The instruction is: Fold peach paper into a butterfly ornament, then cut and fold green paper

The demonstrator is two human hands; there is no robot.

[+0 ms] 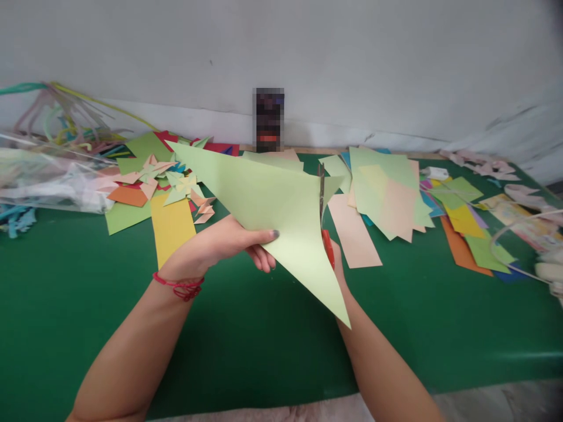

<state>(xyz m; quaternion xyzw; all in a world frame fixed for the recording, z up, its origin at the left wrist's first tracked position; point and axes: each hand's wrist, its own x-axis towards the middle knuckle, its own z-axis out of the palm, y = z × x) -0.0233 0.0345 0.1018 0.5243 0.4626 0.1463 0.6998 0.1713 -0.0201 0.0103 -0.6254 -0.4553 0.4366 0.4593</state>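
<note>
A pale green sheet of paper, with long pointed corners, is held up over the table. My left hand pinches its lower left edge, thumb on top and fingers underneath. On the right, my right hand grips a pair of scissors by its red handles, and the paper hides part of that hand. The dark blades point away from me and stand at the paper's right side, where the edge is cut. Beyond the blades a pale green corner of paper sticks out to the right.
Folded paper pieces and coloured sheets lie at the left, beside a clear plastic bag. Stacked pale sheets lie right of centre. Farther right are coloured papers and a white cable. A blurred-out dark upright object stands against the wall.
</note>
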